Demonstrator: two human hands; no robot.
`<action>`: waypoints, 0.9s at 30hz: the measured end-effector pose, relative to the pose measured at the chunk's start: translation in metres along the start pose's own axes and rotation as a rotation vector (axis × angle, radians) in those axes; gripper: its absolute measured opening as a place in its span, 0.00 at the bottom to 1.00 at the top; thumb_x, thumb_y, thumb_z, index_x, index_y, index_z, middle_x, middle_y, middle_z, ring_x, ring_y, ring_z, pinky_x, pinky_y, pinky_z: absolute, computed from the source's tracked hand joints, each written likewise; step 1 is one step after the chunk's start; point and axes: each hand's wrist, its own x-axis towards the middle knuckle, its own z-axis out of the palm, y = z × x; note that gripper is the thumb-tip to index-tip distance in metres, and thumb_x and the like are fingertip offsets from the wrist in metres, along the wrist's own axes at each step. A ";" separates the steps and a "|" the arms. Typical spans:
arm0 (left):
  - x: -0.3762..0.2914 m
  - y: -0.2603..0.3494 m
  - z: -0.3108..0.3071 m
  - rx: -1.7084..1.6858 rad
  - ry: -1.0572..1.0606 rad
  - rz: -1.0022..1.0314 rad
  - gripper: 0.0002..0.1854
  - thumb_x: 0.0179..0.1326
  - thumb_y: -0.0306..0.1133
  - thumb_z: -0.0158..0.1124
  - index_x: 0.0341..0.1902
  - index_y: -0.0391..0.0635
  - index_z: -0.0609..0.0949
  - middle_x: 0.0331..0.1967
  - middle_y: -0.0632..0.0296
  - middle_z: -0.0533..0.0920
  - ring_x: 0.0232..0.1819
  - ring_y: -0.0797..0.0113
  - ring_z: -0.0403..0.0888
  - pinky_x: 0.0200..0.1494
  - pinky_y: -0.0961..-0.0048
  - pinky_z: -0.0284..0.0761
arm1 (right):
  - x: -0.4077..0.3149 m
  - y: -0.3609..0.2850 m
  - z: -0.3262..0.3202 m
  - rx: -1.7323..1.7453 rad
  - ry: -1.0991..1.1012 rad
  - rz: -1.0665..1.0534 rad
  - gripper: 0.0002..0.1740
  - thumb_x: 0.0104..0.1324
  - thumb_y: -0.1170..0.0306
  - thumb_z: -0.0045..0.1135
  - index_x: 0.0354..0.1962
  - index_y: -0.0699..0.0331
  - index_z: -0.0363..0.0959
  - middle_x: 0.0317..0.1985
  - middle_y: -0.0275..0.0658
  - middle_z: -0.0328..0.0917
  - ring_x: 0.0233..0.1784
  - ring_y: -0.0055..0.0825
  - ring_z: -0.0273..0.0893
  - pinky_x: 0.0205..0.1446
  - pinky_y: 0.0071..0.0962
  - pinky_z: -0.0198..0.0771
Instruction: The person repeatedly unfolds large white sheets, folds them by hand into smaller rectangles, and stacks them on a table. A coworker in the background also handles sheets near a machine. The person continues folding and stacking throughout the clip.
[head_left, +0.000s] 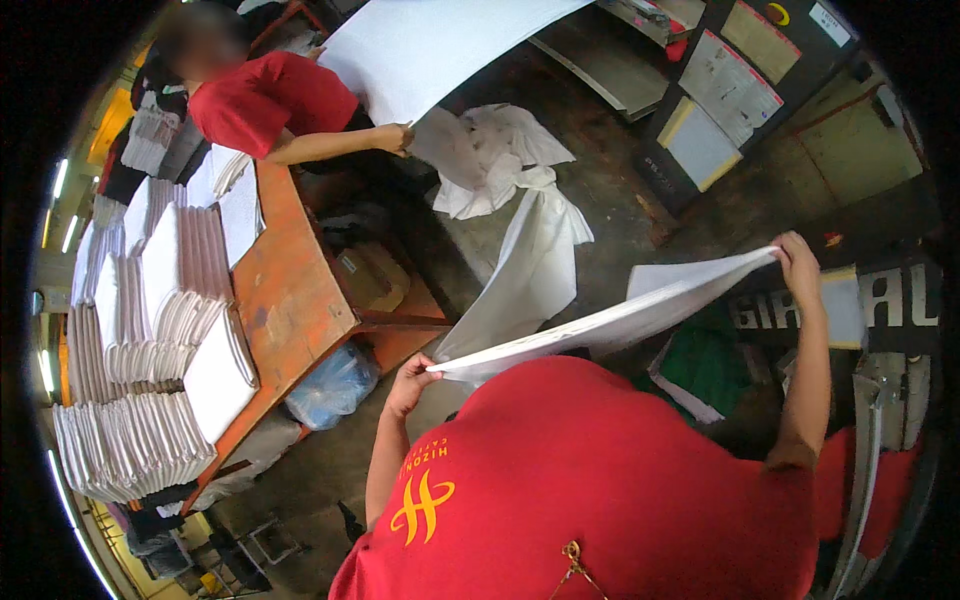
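A white cloth (600, 322) is stretched between my two hands in front of my red shirt. My left hand (411, 384) pinches one end of its edge, at the side of the wooden table. Farther out to the right, my raised right hand (797, 262) grips the opposite end. The held edge looks layered, and part of the cloth hangs down past it. Beyond it, a length of white fabric (536, 255) trails towards a heap of white cloth (502, 150) on the floor; whether it joins the held piece cannot be told.
Stacks of folded white cloths (180, 277) cover much of an orange wooden table (300, 277) at left. Another person (277, 105) in red holds a large white sheet (442, 52). Below the table sits a blue plastic bag (334, 386). A dark machine panel (720, 97) bears papers.
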 end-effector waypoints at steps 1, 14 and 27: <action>-0.006 0.004 -0.006 -0.012 0.045 0.019 0.07 0.56 0.22 0.68 0.33 0.46 0.78 0.32 0.71 0.79 0.39 0.78 0.74 0.47 0.78 0.69 | 0.003 -0.004 0.017 0.030 0.022 0.014 0.06 0.61 0.76 0.56 0.36 0.66 0.72 0.37 0.47 0.73 0.44 0.49 0.73 0.46 0.39 0.69; -0.085 0.045 -0.111 0.819 0.482 0.281 0.07 0.52 0.18 0.61 0.29 0.47 0.78 0.29 0.68 0.82 0.35 0.64 0.78 0.74 0.49 0.49 | -0.091 -0.065 0.244 0.465 -0.399 0.221 0.05 0.56 0.74 0.62 0.32 0.62 0.76 0.33 0.43 0.77 0.42 0.43 0.77 0.44 0.37 0.71; -0.113 0.222 -0.010 1.435 0.153 0.613 0.10 0.46 0.20 0.59 0.33 0.48 0.79 0.23 0.65 0.79 0.37 0.64 0.78 0.75 0.42 0.48 | -0.046 -0.335 0.378 0.824 -0.464 -0.713 0.04 0.59 0.76 0.54 0.34 0.65 0.72 0.67 0.52 0.59 0.67 0.49 0.63 0.69 0.42 0.61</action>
